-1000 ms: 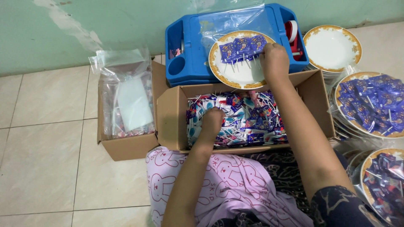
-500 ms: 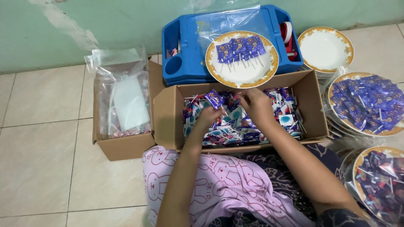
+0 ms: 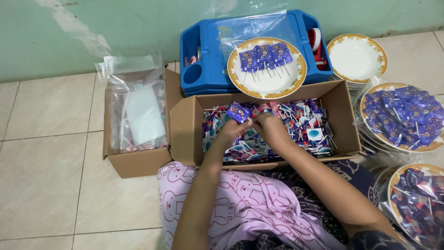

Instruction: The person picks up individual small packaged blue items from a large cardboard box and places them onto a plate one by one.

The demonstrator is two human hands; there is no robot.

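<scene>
Both hands now meeting, left hand [image 3: 231, 132], right hand [image 3: 270, 129], seemingly pinching crinkly blue lollipop wrapper [image 3: 238, 111], cardboard box [image 3: 185, 129]

Both hands met inside the open box [image 3: 185, 125], whose four walls hemmed them in; the way in was from above only. Wrapped lollipops [image 3: 296, 125] filled its floor, leaving no bare bottom. Behind the far wall the blue tray [image 3: 203, 55] stood touching, carrying a plate [image 3: 268, 85] with a few lollipops, so no gap showed there. To the left, a second box [image 3: 134, 164] with a plastic bag pressed against the side. To the right, stacked plates [image 3: 370, 125] under plastic crowded close. The tiled floor [image 3: 51, 153] at far left lay free. The lap [image 3: 245, 208] closed the near side.
</scene>
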